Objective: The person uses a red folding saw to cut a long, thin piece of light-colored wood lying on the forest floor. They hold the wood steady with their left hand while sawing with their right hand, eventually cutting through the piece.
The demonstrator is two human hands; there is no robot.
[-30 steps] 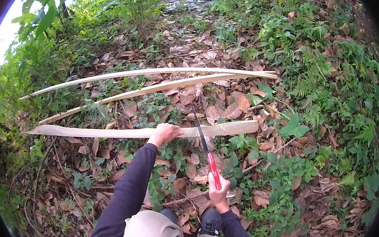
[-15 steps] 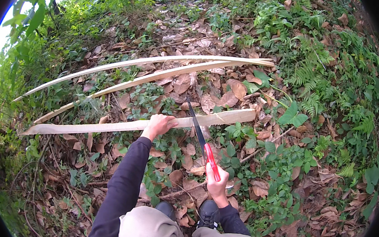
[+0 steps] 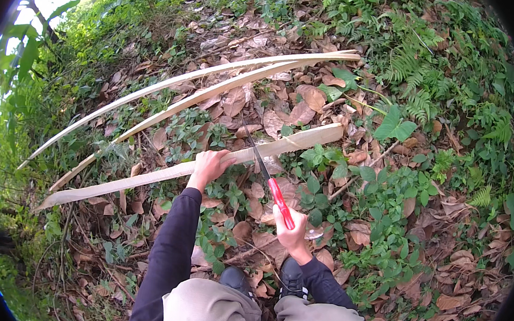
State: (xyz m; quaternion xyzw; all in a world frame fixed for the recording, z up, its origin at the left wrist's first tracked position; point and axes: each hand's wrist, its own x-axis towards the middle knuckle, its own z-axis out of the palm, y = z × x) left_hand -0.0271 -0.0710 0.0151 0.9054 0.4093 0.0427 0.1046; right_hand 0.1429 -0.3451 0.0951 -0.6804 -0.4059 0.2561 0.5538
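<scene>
A long pale wooden strip [image 3: 147, 179] lies across the ground in front of me, tapering toward its left end. My left hand [image 3: 209, 167] is closed over it near the middle, fingers wrapped on its far edge. My right hand [image 3: 291, 228] grips the red handle of a hand saw [image 3: 279, 199]. The saw's narrow dark blade crosses the strip just right of my left hand, its tip reaching past the far edge. Whether the teeth have cut into the wood is too small to tell.
Beyond lie two more pale wooden strips, a farther one [image 3: 148, 91] and a nearer one [image 3: 177, 104], meeting at their right ends. Brown dry leaves [image 3: 310, 96] and green plants [image 3: 387, 195] cover the ground. My shoes [image 3: 292, 278] are close below the saw hand.
The whole view has tilted and shifted, so the strips sit higher at the right. The saw has slid slightly forward across the strip. My left hand keeps its hold.
</scene>
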